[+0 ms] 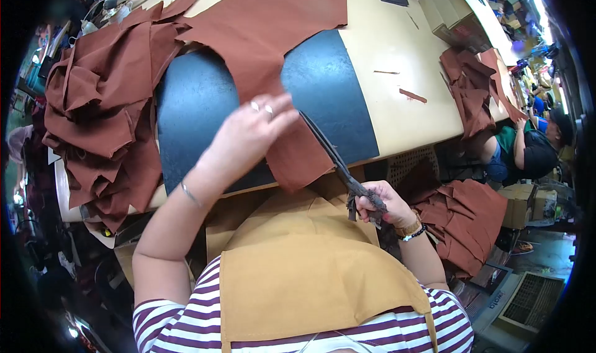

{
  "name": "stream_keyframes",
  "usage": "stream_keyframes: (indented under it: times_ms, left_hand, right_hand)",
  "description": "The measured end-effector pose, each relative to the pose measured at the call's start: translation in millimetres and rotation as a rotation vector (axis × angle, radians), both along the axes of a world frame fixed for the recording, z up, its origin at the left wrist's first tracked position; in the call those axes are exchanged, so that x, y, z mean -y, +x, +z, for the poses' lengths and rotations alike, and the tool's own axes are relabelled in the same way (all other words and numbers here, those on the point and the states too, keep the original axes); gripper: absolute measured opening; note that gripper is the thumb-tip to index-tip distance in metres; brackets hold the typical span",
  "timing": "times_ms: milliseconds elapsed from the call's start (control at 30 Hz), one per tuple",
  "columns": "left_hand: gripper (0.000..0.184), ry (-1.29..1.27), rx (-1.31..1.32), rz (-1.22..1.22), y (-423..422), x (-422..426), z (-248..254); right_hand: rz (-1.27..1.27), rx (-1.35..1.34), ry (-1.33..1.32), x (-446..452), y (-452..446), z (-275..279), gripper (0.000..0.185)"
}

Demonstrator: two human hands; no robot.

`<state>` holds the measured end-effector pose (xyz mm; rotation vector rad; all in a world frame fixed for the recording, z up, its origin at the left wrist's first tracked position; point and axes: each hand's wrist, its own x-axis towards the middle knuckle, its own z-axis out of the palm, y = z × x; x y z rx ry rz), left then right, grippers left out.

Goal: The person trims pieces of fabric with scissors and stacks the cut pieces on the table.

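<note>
Brown cloth (264, 46) across dark mat (329, 80), cream table (413, 120), cluttered workroom (549, 241)

Pale tabletop (397, 126) under a dark mat (195, 120), brown cloth piece (273, 18), crumpled cloth heap (102, 95), small scraps (413, 96).

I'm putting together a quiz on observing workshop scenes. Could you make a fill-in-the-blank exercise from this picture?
1. The right hand grips the scissors by their ____.
2. Of the brown cloth and the dark board, the one on top is the ____.
3. The beaded bracelet is on the ____ wrist.
4. The shirt has a pattern of ____.

Missing words: handles; cloth; right; stripes.
</note>
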<state>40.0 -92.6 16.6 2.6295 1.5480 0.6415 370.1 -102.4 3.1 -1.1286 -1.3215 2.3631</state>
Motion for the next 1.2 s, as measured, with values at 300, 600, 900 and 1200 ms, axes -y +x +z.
stream_keyframes:
  times_ms: [300,600,900,1200]
  left_hand:
    - [0.080,-0.074,-0.157,0.289,-34.3,-12.9,-7.0]
    - [0.087,-0.258,-0.116,0.408,-21.5,19.7,-17.7]
    - [0.094,-0.295,-0.132,0.430,-19.5,35.8,-15.0]
    - [0.103,-0.296,-0.105,0.456,-13.0,36.7,-19.4]
  right_hand:
    - [0.025,-0.068,-0.016,2.6,-1.0,-7.2,0.054]
    - [0.071,-0.187,-0.086,-11.1,-9.9,-17.8,0.062]
    - [0.112,-0.061,0.067,-15.0,-15.1,-6.3,0.062]
    - [0.174,-0.112,0.005,-21.3,0.2,-9.4,0.049]
